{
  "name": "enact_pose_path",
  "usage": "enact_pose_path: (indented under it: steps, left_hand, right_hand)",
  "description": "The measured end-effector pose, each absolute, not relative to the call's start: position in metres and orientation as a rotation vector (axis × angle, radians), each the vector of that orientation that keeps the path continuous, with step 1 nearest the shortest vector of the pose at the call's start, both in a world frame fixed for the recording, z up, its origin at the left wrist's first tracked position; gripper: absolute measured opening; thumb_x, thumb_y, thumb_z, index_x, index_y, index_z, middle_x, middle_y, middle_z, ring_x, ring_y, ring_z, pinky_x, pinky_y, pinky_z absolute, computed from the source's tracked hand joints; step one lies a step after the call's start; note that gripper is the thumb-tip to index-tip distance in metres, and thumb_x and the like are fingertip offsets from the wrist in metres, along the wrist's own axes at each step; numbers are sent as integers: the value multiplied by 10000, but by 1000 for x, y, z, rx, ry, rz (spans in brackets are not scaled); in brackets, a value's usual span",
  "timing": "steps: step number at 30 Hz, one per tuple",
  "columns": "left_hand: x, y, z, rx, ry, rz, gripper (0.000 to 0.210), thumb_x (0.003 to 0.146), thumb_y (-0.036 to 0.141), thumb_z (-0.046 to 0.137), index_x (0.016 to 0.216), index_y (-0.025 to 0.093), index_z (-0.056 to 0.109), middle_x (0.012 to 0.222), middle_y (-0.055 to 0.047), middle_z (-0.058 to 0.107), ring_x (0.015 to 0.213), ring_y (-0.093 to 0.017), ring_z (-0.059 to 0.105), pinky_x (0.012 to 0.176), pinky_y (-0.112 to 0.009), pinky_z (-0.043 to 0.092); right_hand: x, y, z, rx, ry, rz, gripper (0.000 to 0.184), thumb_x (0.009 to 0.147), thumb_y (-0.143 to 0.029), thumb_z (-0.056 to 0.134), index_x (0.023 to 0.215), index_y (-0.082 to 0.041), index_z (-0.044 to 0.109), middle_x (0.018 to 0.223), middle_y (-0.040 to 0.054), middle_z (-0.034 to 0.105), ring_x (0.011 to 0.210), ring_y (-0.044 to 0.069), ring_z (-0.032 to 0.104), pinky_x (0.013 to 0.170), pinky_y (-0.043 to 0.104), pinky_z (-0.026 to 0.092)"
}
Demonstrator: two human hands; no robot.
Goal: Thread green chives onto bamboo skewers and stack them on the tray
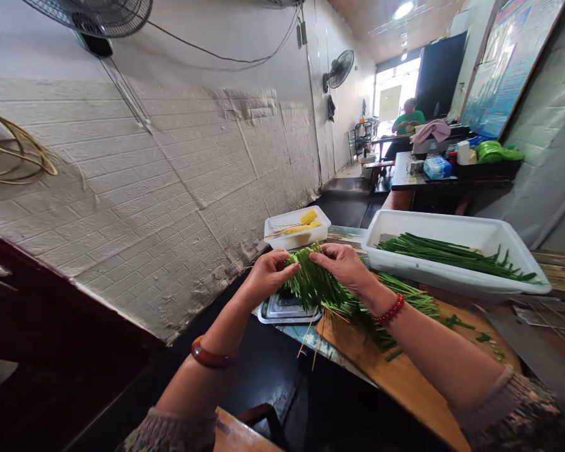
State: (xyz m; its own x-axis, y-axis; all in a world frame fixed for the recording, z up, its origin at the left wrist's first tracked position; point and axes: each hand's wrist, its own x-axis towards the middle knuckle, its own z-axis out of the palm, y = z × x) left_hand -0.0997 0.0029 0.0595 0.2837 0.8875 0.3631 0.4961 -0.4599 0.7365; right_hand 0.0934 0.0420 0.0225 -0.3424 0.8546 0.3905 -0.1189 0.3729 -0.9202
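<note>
Left hand: I've got my left hand curled round the left edge of the bundle of green chives, fingers closed on the stalks, an orange bangle on that wrist.
Metal tray: right under the bundle, I see a small metal tray sitting at the near edge of the table.
Skewers: thin bamboo skewers poke down out of the bundle, past the table's edge.
Chives: the bundle is fanned out between my two hands, lifted just above the tray and the wooden cutting board, its stalks trailing right along the board.
Corn tray: behind my hands, a white tray holds yellow corn pieces.
Right hand: my right hand presses on the top right of the bundle, fingers bent and closed on the chives, a red bead bracelet on the wrist.
White tub: to the right, a big white tub holds more loose chives, well clear of my hands.
Far back: a person in a green shirt sits by the doorway.
</note>
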Motion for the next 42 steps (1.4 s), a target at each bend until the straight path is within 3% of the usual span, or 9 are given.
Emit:
enact_pose_path:
  steps: [4,11,18,22,27,35,42]
  left_hand:
    - [-91,3,60,1975,1226,1097,311,779,421,707,911,140,726,841,-54,630,781,-156,571,688,-261,471]
    - [-81,-1,62,1912,1178,1148,281,773,424,719,756,144,716,729,-20,612,675,-118,539,612,-222,455]
    - [-87,1,59,1998,1259,1148,226,792,353,698,722,139,679,710,-18,596,686,-121,543,619,-217,448]
    - [-100,-4,58,1989,1288,1048,318,798,390,684,1008,151,694,842,-52,679,693,-136,585,604,-231,462]
    - [-117,-10,50,2131,1407,979,301,867,403,592,840,135,728,743,-45,676,651,-129,557,577,-215,428]
    - [-118,-14,44,2237,1474,1070,244,866,324,584,769,142,714,710,-34,690,673,-146,599,635,-230,441]
    - [-120,-15,49,2166,1475,1049,276,863,356,578,759,138,713,707,-45,691,674,-157,598,630,-241,442]
  right_hand:
    - [98,40,24,-647,-1675,1022,293,816,-439,637,773,-164,730,710,14,670,645,148,565,602,251,439]
    - [104,39,27,-647,-1794,714,214,821,-354,656,727,-167,701,710,7,660,668,140,550,639,247,408]
    - [99,39,24,-639,-1671,980,261,786,-407,666,746,-157,725,698,11,672,660,144,564,615,243,425]
    - [100,40,22,-658,-1538,1099,312,760,-461,679,768,-153,730,712,13,681,647,138,557,617,250,428]
    - [101,43,18,-716,-1436,1109,334,731,-471,702,748,-138,722,657,-9,625,619,122,515,589,244,388]
    - [91,33,22,-709,-1451,1254,309,704,-445,720,720,-139,683,636,-20,592,585,109,487,556,238,378]
    - [91,33,21,-648,-1335,1361,322,655,-447,773,746,-145,708,676,-12,632,622,116,508,578,246,392]
